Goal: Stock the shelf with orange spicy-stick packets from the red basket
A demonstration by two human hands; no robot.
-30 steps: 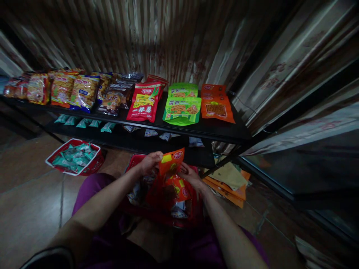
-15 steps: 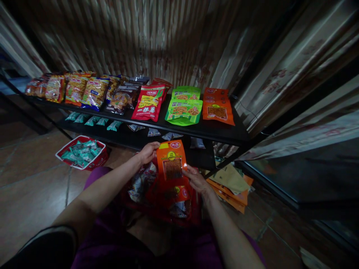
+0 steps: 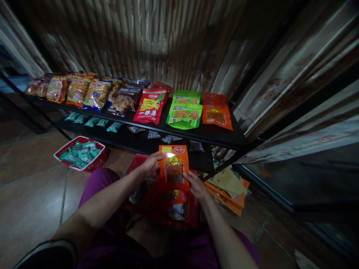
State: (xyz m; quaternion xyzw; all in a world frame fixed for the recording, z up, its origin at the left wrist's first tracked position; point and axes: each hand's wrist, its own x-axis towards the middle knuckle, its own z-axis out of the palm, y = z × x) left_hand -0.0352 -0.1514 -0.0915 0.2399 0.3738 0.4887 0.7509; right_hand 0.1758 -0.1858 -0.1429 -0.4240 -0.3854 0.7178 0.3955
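Note:
An orange snack packet (image 3: 174, 170) with a clear window showing brown sticks is held upright between my two hands. My left hand (image 3: 152, 164) pinches its upper left edge. Lower down on the right edge, my right hand (image 3: 195, 183) grips it. Beneath the packet, a red basket (image 3: 136, 161) stands between my knees, with silvery wrapped snacks and more orange packaging inside. Several matching orange packets (image 3: 217, 116) lie overlapped at the right end of the black shelf (image 3: 179, 132), beside green snack bags (image 3: 185, 114) and a red snack bag (image 3: 148, 106).
Further left on the shelf are noodle-like snack bags (image 3: 97, 93) and brown bags (image 3: 123, 101). Small teal packets (image 3: 113, 127) line the lower tier. A second red basket (image 3: 92, 164) of teal packets sits on the floor at left. Flattened orange and tan packaging (image 3: 228, 183) lies at right.
The packet, still in both hands, is slightly lower and more upright in view. The view has shifted a little, and more of the red basket's rim shows.

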